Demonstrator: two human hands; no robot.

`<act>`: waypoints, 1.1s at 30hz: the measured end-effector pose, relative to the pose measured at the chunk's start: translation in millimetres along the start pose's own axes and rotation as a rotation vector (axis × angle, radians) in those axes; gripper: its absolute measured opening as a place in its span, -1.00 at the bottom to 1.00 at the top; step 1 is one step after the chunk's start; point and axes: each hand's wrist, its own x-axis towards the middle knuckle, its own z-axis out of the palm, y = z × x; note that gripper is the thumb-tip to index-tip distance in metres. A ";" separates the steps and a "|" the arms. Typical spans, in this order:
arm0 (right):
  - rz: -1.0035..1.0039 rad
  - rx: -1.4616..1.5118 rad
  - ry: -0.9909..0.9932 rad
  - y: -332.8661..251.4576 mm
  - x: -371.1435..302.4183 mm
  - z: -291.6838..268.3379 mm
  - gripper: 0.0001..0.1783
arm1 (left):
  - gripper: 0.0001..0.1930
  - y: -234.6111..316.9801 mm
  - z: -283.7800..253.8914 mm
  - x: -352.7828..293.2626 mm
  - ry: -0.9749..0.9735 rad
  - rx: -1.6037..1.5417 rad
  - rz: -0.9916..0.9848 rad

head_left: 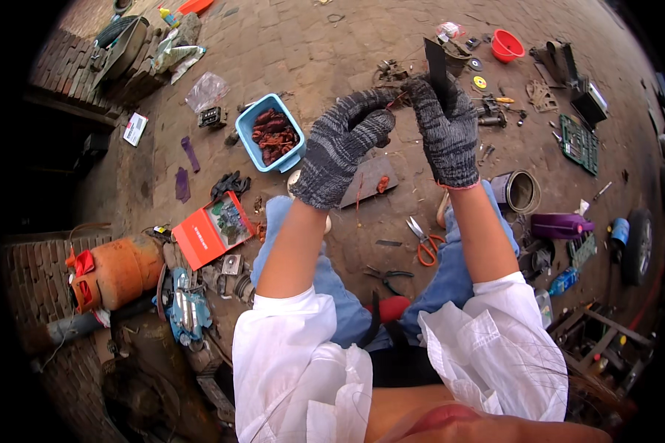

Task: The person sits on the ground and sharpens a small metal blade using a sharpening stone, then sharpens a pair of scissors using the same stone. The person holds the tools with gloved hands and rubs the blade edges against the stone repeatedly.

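Brick floor [295,52]: brown, worn paving, strewn with parts and tools on both sides.
Left hand [340,148]: in a grey-black knit glove, fingertips pinched on a thin reddish strand [397,99].
Right hand [451,136]: same kind of glove, closed around a dark flat blade [436,65] that juts toward the far side; whether its fingertips also grip the strand, I cannot tell.
Strand: between the two hands, above the floor.
Grey board [356,184]: on the floor, nearer than the hands, bearing a small orange-red piece [383,184].
Blue basin [294,158]: left of the left hand, with reddish-brown scraps [273,136] inside.
Near middle: orange-handled scissors [423,238] to the right, dark pliers [384,275] just nearer.
Left: open red box [202,240]; farther left, an orange gas cylinder [125,272].
Right: metal can [502,188], green tool case [579,144]; far right, red bowl [507,49].
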 end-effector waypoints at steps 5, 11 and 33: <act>-0.009 -0.019 -0.033 4.0 1.3 -1.2 -0.79 | -0.77 -12.3 -10.2 2.7 -0.112 0.202 0.321; 0.021 0.083 -0.082 -0.4 -0.5 -2.8 -0.79 | -0.82 -7.3 -1.6 -2.5 0.030 0.076 0.165; -0.225 -0.238 -0.121 0.3 -26.8 16.6 -0.75 | -0.79 -8.4 5.2 -8.2 0.589 0.797 0.865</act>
